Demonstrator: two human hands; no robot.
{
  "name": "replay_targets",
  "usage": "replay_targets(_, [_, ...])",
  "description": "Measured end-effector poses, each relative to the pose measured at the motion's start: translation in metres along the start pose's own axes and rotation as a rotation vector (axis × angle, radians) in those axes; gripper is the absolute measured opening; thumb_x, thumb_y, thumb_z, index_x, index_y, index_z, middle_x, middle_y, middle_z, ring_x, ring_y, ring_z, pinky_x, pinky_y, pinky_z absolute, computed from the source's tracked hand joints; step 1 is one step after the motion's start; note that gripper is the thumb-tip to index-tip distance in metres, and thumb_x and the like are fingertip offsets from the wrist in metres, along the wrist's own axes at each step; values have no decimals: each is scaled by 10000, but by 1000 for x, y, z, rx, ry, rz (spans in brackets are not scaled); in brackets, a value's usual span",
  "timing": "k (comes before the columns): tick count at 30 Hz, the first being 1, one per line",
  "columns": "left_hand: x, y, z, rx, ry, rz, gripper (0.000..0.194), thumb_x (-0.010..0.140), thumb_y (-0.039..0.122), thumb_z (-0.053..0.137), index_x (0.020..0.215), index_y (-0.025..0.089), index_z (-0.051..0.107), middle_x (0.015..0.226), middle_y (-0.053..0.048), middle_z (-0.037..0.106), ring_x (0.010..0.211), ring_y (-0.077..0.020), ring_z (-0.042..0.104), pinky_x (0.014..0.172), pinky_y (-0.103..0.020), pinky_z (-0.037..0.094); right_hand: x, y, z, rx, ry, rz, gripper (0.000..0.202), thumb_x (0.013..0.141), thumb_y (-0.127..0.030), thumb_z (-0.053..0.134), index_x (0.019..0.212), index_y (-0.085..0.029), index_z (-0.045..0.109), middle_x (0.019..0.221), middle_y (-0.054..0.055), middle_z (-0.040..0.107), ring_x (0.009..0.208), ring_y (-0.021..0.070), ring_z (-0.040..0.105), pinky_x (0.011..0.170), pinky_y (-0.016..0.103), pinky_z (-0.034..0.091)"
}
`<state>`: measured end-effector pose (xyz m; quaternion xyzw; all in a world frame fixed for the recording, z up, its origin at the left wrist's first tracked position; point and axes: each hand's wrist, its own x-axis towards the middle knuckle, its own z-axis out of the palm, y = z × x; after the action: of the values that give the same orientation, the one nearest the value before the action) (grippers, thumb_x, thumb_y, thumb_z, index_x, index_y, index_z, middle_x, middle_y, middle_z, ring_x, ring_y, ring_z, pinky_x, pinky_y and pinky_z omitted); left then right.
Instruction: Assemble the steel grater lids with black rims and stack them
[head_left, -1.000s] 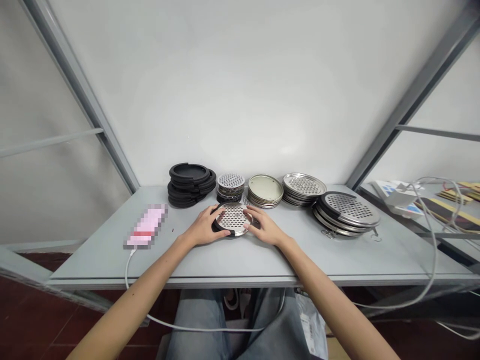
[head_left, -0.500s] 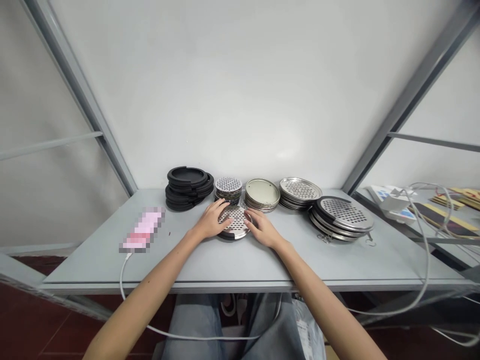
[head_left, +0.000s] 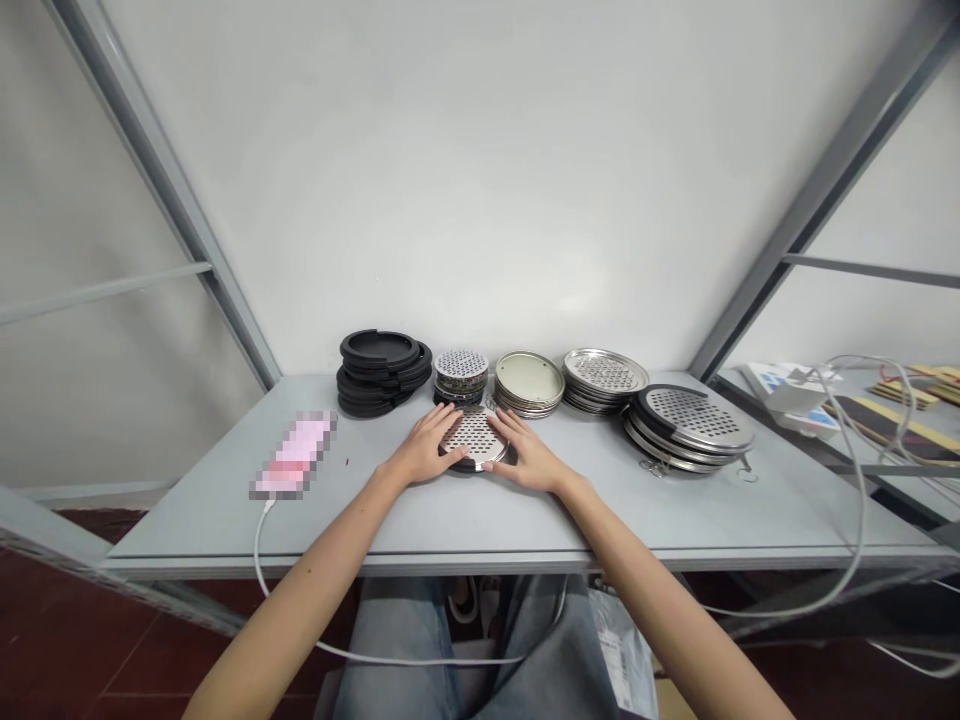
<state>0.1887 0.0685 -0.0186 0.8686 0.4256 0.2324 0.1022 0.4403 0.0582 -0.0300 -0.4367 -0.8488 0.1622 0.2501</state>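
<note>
A round slotted metal disc [head_left: 475, 432] with a black piece along its near edge lies on the table in front of me. My left hand [head_left: 429, 447] is laid over its left side, fingertips on the far part and thumb near the front rim. From the right, my right hand [head_left: 527, 452] holds the same disc, its thumb at the near metal edge and its fingers stretched along the side. Just behind stands a stack of small slotted discs [head_left: 461, 366]. The underside of the disc is hidden.
Along the back are stacked black rings [head_left: 379, 350], pale round lids [head_left: 529, 380] and larger slotted metal discs [head_left: 604, 373]. More discs with a black rim piece [head_left: 697, 417] and wire rings sit at right. A blurred pink phone [head_left: 296, 455] with a white cable [head_left: 259, 545] lies left.
Both thumbs have moved inward and toward the front edge of the disc. The whole view has shifted slightly.
</note>
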Motion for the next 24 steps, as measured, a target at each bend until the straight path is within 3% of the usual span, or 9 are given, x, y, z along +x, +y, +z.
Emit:
replay_targets(6, [-1, 1, 1, -23, 3, 4, 682, 903, 548, 500, 1453, 161, 385, 1558, -134, 305, 1465, -286, 216, 1192, -483, 231, 0, 2, 2, 38, 50, -43, 917, 766, -638, 639, 1490, -160, 343, 1556, 195, 274, 1448, 355, 234, 1160, 575, 223])
replay_targets(14, [-1, -1, 1, -78, 20, -5, 659, 886, 519, 544, 1426, 163, 423, 1549, -145, 320, 1467, -299, 204, 1181, -516, 242, -1, 3, 3, 47, 70, -55, 910, 764, -627, 649, 1485, -156, 355, 1542, 201, 308, 1422, 361, 299, 1143, 558, 270])
replay_targets(24, [-3, -4, -1, -102, -23, -18, 806, 801, 614, 621, 1442, 174, 407, 1572, -147, 262, 1467, -315, 196, 1178, -513, 246, -1, 1, 1, 41, 72, -47, 902, 755, -619, 660, 1468, -139, 386, 1530, 208, 328, 1416, 361, 312, 1141, 554, 272])
